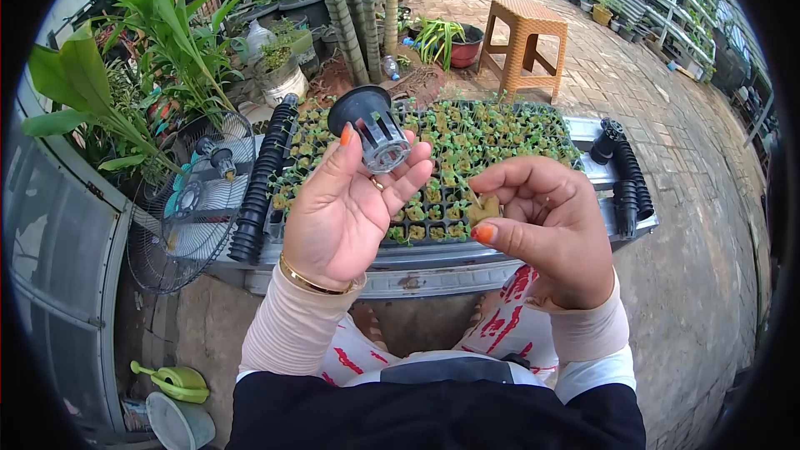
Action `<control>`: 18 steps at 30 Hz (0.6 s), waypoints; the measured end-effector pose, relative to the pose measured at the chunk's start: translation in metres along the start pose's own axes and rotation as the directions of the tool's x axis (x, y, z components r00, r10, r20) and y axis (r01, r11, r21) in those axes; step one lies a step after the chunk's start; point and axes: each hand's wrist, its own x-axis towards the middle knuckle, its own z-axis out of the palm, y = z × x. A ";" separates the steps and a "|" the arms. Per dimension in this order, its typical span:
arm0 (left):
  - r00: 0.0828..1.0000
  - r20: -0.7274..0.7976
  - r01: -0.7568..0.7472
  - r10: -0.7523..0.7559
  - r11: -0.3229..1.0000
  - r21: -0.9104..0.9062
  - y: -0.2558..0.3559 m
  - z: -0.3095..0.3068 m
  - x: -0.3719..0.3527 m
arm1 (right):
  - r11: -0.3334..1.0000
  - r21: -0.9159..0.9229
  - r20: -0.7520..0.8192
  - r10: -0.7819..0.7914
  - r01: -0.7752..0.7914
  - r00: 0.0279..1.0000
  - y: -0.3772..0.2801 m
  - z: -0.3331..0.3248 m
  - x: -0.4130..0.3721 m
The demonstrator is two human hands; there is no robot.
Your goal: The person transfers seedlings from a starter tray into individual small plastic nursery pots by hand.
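My left hand (337, 212), palm up, holds a black net pot (379, 129) between thumb and fingers, tilted with its slotted base towards my right. In a pinch of thumb and fingertips, my right hand (554, 229) has a small yellowish-brown growing plug (483, 210), a little right of and below the pot. Its far side is hidden by the fingers. Beyond both hands, a black seedling tray (425, 242) full of small green sprouts in plugs lies on a metal table (586, 127).
Nested net pots form a long stack (262, 179) left of the tray and another stack (635, 179) at the right. Another net pot (218, 158) is over a fan guard (187, 237). A woven-look stool (525, 33) stands behind; a green watering can (182, 383) sits low left.
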 end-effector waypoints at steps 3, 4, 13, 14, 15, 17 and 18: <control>0.996 0.007 -0.091 0.091 0.993 0.074 0.002 -0.001 -0.004 | 1.000 -0.027 0.065 0.002 -0.001 0.998 0.007 0.012 0.008; 0.993 0.004 -0.114 0.114 0.990 0.088 0.003 -0.001 -0.005 | 0.999 -0.036 0.091 0.009 -0.005 0.996 0.009 0.015 0.010; 0.984 -0.014 -0.169 0.175 0.965 0.202 0.003 0.000 -0.003 | 0.998 0.053 0.098 -0.027 0.022 0.995 0.015 0.031 0.029; 0.985 -0.016 -0.167 0.173 0.965 0.202 0.003 0.001 -0.002 | 1.000 0.026 0.105 -0.019 0.016 0.994 0.014 0.030 0.031; 0.983 -0.012 -0.175 0.182 0.960 0.220 0.003 0.002 -0.001 | 1.000 0.027 0.103 -0.018 0.015 0.994 0.014 0.030 0.033; 0.983 -0.009 -0.178 0.186 0.954 0.239 0.004 0.001 0.001 | 0.999 0.050 0.092 0.004 -0.009 0.996 0.014 0.030 0.036; 0.979 -0.005 -0.195 0.202 0.949 0.247 0.003 0.001 0.002 | 0.999 0.051 0.090 0.007 -0.011 0.996 0.016 0.029 0.037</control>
